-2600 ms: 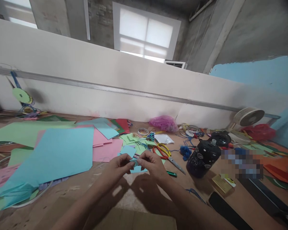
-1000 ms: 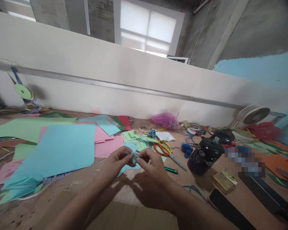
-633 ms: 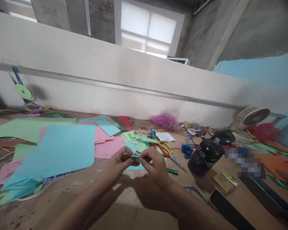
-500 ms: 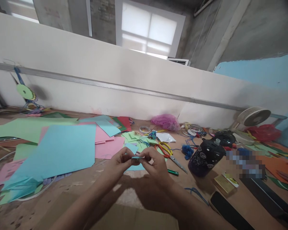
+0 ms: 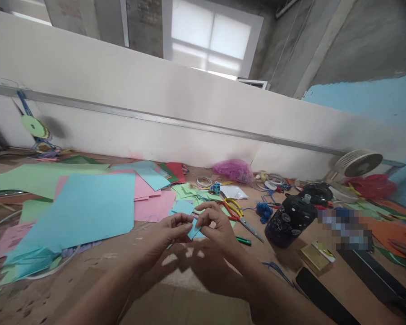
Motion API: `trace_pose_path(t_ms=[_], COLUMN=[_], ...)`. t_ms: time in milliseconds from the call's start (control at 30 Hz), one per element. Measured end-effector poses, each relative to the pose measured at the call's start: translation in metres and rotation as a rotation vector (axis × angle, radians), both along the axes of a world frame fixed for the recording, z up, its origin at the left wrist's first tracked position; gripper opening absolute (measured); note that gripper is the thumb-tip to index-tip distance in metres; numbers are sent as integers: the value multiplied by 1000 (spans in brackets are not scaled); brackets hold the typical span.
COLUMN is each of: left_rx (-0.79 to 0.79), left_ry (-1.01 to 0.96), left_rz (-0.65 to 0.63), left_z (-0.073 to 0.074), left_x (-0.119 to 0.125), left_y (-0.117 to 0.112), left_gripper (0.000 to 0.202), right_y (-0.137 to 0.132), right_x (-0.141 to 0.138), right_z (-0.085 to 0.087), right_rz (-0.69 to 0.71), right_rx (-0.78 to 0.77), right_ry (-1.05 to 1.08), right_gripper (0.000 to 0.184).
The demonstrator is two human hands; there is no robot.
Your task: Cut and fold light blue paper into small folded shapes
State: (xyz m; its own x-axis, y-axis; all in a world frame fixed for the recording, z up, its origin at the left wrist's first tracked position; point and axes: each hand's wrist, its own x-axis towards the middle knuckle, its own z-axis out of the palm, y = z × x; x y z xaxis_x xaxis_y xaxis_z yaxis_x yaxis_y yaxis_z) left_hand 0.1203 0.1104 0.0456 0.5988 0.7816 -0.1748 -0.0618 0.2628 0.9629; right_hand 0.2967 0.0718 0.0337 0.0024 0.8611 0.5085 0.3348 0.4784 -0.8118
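A small folded piece of light blue paper (image 5: 192,229) is pinched between both hands just above the wooden table (image 5: 122,253). My left hand (image 5: 165,234) grips its left side with closed fingers. My right hand (image 5: 214,225) grips its right side, thumb and fingers pressed together over the top. Another small blue paper square (image 5: 182,207) lies flat just beyond the hands. Scissors with red and yellow handles (image 5: 235,214) lie to the right of my right hand.
Large blue (image 5: 84,207), pink (image 5: 154,205) and green (image 5: 37,178) paper sheets cover the left. A black bottle (image 5: 289,219), a green pen (image 5: 243,241), blue yarn (image 5: 264,210), a pink bag (image 5: 233,170), a small fan (image 5: 357,163) and a black strip (image 5: 321,298) lie right. Cardboard (image 5: 176,307) sits under my forearms.
The blue paper was held flat and stretched between the fingertips; now it is turned and tucked lower between both hands, which have moved slightly closer together.
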Motion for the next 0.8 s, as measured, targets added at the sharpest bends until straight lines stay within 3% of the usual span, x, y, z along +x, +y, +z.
trace_pose_path(t_ms=[167,300,367,500,800], left_rx=[101,214,277,348,452], left_ry=[33,62,62,83,162], left_rz=[56,134,123,64,2], left_z=[3,-3,-9,-18,-14], left_x=[0,2,4,6,4], left_y=[3,12,16,18,14], left_gripper=[21,21,21,24,26], right_y=[3,8,9,7,8], right_x=[2,3,3,0,-1], right_z=[-3,-9,-11,-10,-10], right_rz=[7,32,49,-6,17], right_rx=[-52,-216,-291,-297,-305], right_ry=[50,167,165,162,272], right_gripper=[21,10,16,24,25])
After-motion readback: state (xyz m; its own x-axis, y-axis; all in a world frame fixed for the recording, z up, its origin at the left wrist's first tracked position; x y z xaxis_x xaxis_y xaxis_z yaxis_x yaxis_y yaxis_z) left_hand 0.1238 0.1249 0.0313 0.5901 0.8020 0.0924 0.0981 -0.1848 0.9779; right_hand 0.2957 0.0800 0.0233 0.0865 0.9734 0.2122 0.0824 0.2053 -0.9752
